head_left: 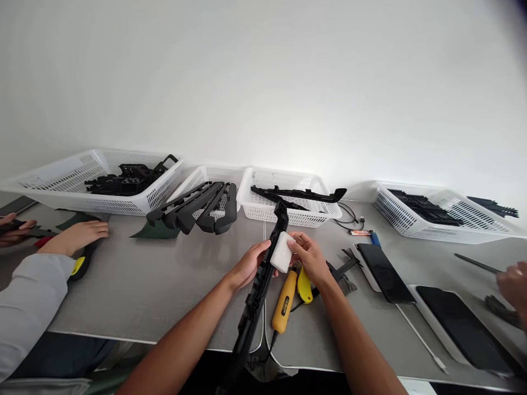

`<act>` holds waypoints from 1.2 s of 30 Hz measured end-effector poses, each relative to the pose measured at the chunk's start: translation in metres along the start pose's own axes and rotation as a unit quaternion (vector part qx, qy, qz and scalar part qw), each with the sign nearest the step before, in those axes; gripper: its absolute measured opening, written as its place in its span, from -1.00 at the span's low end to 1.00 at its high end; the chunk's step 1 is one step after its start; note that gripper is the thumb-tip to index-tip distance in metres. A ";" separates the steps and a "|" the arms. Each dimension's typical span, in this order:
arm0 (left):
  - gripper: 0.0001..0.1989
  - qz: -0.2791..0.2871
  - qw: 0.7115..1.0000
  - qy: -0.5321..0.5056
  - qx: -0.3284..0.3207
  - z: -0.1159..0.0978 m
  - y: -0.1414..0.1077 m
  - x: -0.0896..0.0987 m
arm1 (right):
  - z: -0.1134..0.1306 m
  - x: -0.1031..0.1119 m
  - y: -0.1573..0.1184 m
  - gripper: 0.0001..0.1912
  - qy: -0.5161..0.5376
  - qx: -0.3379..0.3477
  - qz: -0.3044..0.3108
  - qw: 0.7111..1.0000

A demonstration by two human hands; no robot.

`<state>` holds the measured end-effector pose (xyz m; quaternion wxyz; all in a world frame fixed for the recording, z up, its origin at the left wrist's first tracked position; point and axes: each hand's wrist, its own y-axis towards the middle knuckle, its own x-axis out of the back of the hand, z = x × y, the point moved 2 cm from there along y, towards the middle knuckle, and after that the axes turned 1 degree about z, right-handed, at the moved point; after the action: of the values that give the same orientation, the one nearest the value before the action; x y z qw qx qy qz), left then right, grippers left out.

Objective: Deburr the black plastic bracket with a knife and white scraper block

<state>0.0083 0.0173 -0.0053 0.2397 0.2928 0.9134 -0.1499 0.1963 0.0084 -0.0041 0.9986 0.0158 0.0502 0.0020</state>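
Note:
My left hand [248, 267] is closed around a long black plastic trim piece [256, 293], which slants from the table's front edge up toward the baskets. Between the thumb and fingers of my right hand [309, 257] is a white rectangular pad [282, 252] with rounded corners. The pad lies against the trim piece near its upper end; its far face is hidden. Just below my hands rest a yellow-handled corded tool [284, 302] and a yellow curved-handled tool [304, 285]. A black caliper [343, 267] lies beyond my right wrist.
White baskets [284, 213] along the wall hold black plastic parts; several trim pieces [197, 206] overhang one. To the right lie two phones [385, 269] and a white cable [420, 337]. Co-workers' hands [80, 237] are at the left and right [514, 288].

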 end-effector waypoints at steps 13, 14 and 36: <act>-0.48 -0.003 0.996 0.086 -0.029 0.008 0.007 0.007 | 0.006 -0.009 -0.005 -0.55 -0.012 -0.004 0.033 0.999; -0.44 0.005 0.994 0.104 -0.021 0.009 0.006 0.006 | 0.006 -0.007 -0.004 -0.54 -0.010 0.003 0.014 1.000; -0.27 -0.026 0.992 0.122 -0.031 0.008 0.005 0.001 | 0.007 -0.024 -0.011 -0.51 -0.047 -0.009 0.092 0.995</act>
<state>0.0139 0.0184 -0.0130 0.1312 0.2777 0.9473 -0.0908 0.1727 -0.0030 0.0052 0.9956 0.0112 0.0013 0.0932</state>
